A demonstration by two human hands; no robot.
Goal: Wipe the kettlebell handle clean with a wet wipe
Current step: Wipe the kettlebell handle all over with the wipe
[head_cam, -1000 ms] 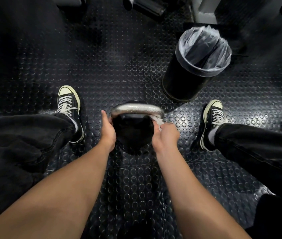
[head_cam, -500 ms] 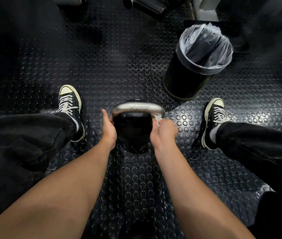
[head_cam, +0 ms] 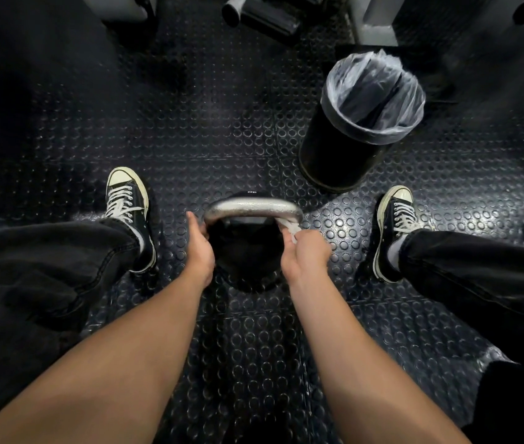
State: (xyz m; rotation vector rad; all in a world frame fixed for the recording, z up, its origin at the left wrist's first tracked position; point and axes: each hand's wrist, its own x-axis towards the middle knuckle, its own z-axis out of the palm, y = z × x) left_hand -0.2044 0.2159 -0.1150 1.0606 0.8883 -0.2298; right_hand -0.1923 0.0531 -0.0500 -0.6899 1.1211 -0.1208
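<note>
A black kettlebell [head_cam: 248, 254] stands on the studded rubber floor between my feet, its silver handle [head_cam: 251, 208] arching across the top. My left hand [head_cam: 200, 245] grips the handle's left leg, steadying it. My right hand [head_cam: 305, 251] holds a white wet wipe [head_cam: 291, 229] wrapped around the handle's right leg, just below the bend. Most of the wipe is hidden inside my fingers.
A black bin [head_cam: 360, 123] lined with a clear bag stands on the floor to the far right of the kettlebell. My sneakers [head_cam: 127, 203] [head_cam: 393, 225] flank the kettlebell. Dark gym equipment [head_cam: 260, 12] lies at the far edge.
My right hand with the wipe has slid slightly up and down the handle's right leg. The left hand has stayed on the left leg.
</note>
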